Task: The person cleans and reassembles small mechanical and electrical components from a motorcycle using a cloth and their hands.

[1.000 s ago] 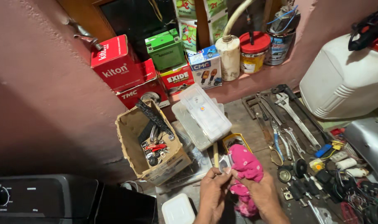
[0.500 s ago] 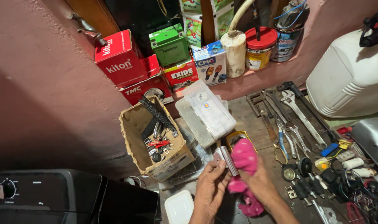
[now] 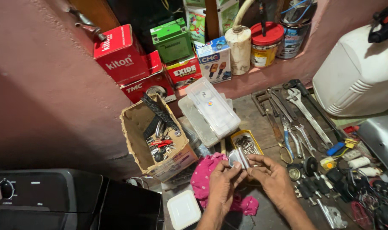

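**Both hands on a small metal part over a cluttered tabletop**

Left hand (image 3: pixel 221 183) & right hand (image 3: pixel 272 179) are together at centre-bottom, fingertips of both pinched on a small silvery metal part (image 3: pixel 240 158), held just above the tabletop (image 3: pixel 249 110). Part is roughly cylindrical; finer detail too small to tell.

Under/left of the hands: pink cloth (image 3: pixel 204 174), crumpled, running beneath the left wrist. Just behind the part: small yellow tray (image 3: pixel 234 137) w/ screws & bits in it. Near the left forearm: white square lid (image 3: pixel 183 209), lying flat.

Further out, left: open cardboard box (image 3: pixel 136 123) holding mixed hardware, black strap sticking up from it. Beside it, clear plastic organiser case (image 3: pixel 213 108), tilted.

Right side: row of wrenches & pliers (image 3: pixel 294 113) laid out flat, then black sockets, small parts and wires toward the corner. Big white plastic jerrycan (image 3: pixel 358 74) at far right.

Back, along the wall: red cartons (image 3: pixel 117 55), green box (image 3: pixel 172 40), red-lidded jar (image 3: pixel 265 44).
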